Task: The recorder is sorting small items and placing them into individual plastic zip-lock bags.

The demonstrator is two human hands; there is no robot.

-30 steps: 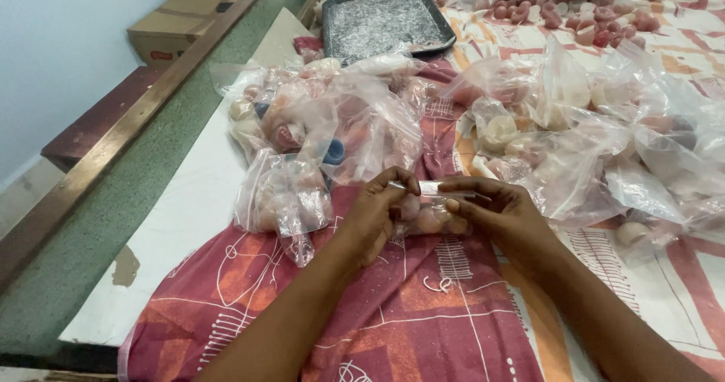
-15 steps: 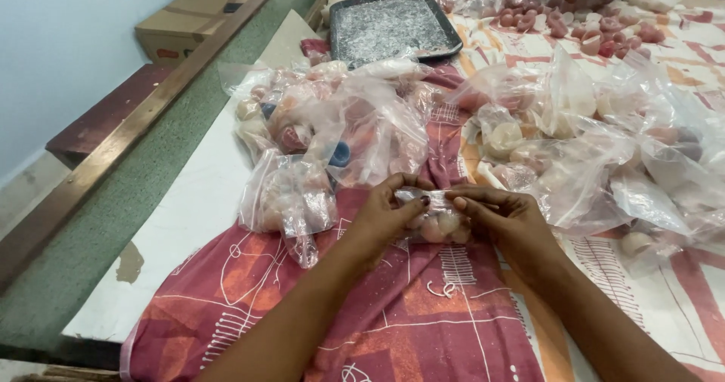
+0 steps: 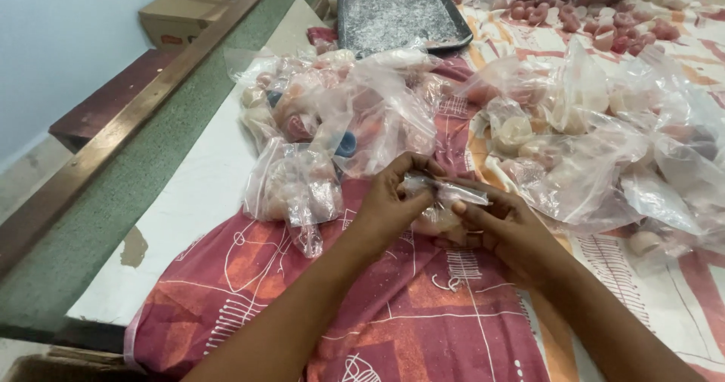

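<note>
Both my hands meet over the red patterned cloth point(image 3: 423, 314) near the table's front. My left hand point(image 3: 393, 201) and my right hand point(image 3: 502, 227) pinch the top edge of a small clear plastic bag point(image 3: 445, 204) holding pale round pieces. The bag sits between my palms, partly hidden by my fingers. Just left of my left hand lies another filled clear bag point(image 3: 294, 189).
Several filled clear bags point(image 3: 355, 102) are piled behind my hands, and more bags point(image 3: 619, 148) lie at the right. A dark tray point(image 3: 400, 15) of pale bits stands at the back. Loose pink pieces point(image 3: 604, 19) lie far right. A cardboard box point(image 3: 196, 12) is on the floor left.
My hands have stayed together on the small bag, drawing it slightly lower and nearer to me; my fingers have shifted along its top edge.
</note>
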